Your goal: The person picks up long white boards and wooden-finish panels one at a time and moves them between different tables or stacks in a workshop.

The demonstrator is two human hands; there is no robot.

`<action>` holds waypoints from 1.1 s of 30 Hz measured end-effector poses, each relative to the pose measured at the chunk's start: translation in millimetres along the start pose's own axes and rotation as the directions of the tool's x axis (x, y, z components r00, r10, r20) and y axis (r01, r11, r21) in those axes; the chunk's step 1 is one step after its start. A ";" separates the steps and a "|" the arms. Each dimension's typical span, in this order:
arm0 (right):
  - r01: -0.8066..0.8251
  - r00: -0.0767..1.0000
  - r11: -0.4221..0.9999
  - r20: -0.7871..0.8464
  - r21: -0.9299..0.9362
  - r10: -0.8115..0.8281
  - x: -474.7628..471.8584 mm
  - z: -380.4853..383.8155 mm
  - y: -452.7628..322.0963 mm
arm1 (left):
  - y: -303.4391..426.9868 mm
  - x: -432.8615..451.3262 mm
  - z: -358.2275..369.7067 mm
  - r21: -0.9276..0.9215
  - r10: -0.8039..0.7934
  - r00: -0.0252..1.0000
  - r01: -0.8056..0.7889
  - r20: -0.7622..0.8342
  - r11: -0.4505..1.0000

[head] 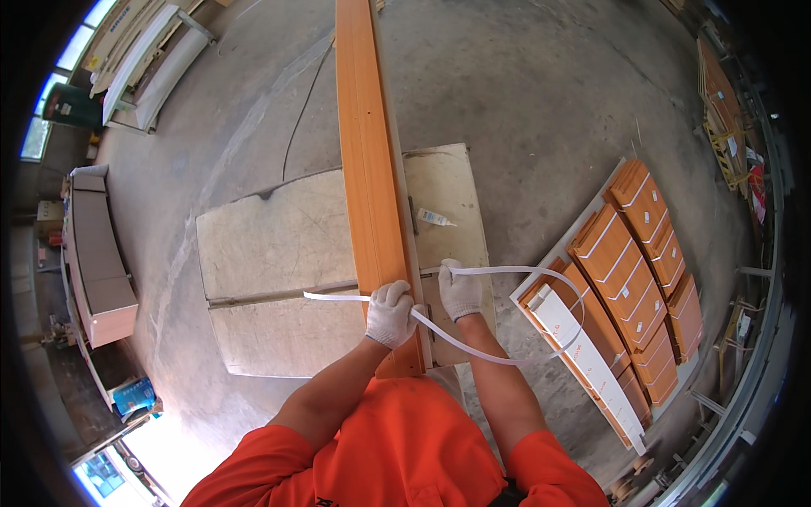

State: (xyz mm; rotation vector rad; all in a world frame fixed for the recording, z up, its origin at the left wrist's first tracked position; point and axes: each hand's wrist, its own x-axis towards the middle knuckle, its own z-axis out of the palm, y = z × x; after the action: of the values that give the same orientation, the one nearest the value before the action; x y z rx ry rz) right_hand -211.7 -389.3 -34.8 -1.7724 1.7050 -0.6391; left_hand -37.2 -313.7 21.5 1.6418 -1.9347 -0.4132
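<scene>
Long orange-brown wood-look boards (374, 158) lie lengthwise across a worn, pale work table (279, 241). A white plastic strap (494, 361) loops out to the right of the boards, and its free end lies to their left. My left hand (391, 315), in a white knit glove, is closed on the strap over the boards' near part. Just right of the boards, my right hand (460, 289), gloved too, grips the strap's other stretch. Its fingertips are partly hidden. A small white bottle with a pointed nozzle (433, 218) lies on the table beyond my right hand.
Strapped bundles of orange-brown boards (621, 272) lie on the floor at right, beside a long white package (589, 367) bearing writing. A long covered bench (95, 247) stands at left, with a rack (158, 70) farther off. A dark cable (307, 104) runs over the concrete floor.
</scene>
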 end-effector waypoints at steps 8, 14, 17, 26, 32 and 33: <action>-0.107 0.994 0.981 0.028 0.160 0.104 -22.5 12.5 -5.4 | 1.7 2.5 1.0 0.009 -0.001 1.000 0.001 -0.005 1.000; -0.093 0.996 0.996 -0.018 -0.011 0.092 -148.0 25.0 -76.5 | -6.9 -5.2 7.4 -0.027 -0.017 0.998 0.015 -0.059 1.000; 0.030 1.000 0.989 0.005 -0.143 -0.030 -165.5 32.8 -78.1 | -5.3 -4.6 3.7 -0.034 -0.026 0.999 0.025 -0.040 0.999; -0.017 0.997 0.969 0.069 -0.245 0.035 -153.7 17.1 -107.5 | -10.2 -6.3 1.3 -0.102 -0.004 0.996 -0.005 -0.089 0.995; -0.071 0.992 0.939 0.079 -0.337 0.103 -155.4 26.2 -105.5 | -13.9 -3.9 -0.7 -0.157 0.019 0.986 -0.046 -0.168 0.986; -0.069 0.991 0.938 0.082 -0.340 0.102 -157.0 27.6 -104.4 | -14.5 -4.5 -1.6 -0.165 0.018 0.984 -0.047 -0.175 0.985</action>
State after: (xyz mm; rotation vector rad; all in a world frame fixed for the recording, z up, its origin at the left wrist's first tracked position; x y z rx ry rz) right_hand -128.0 -230.2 28.2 -1.9081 1.8972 -0.2245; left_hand -24.3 -312.0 13.5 1.4853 -1.7467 -0.3958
